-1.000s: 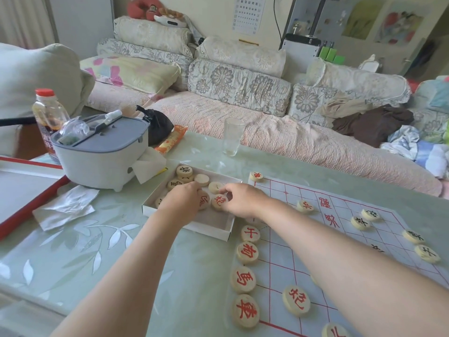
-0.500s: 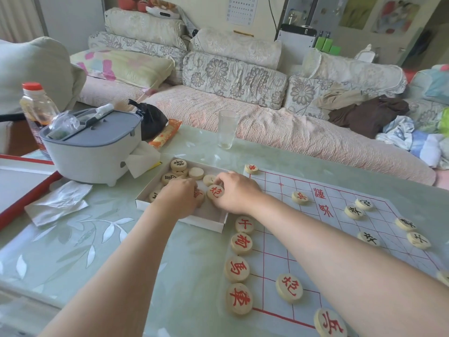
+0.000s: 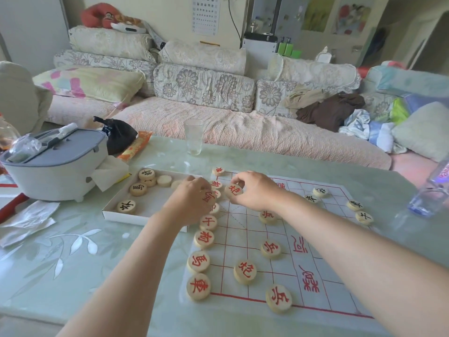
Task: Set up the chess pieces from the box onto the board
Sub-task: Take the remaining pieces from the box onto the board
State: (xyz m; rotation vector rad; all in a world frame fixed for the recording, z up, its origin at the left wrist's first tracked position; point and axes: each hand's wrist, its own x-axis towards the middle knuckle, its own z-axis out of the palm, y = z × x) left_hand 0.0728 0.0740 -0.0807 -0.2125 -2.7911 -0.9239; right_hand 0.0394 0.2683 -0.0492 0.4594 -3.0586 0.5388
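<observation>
Over the board's edge by the box, pinching cannon piece in right hand and second piece in left hand, right nearer the open grid.

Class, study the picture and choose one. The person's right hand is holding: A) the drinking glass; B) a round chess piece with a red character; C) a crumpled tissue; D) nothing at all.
B: the right hand pinches a red-marked round piece over the board.

Both bare forearms are stretching forward side by side; the left grip is holding a red-marked piece in curled fingers, the right grip is pinching a second piece at its fingertips
</observation>
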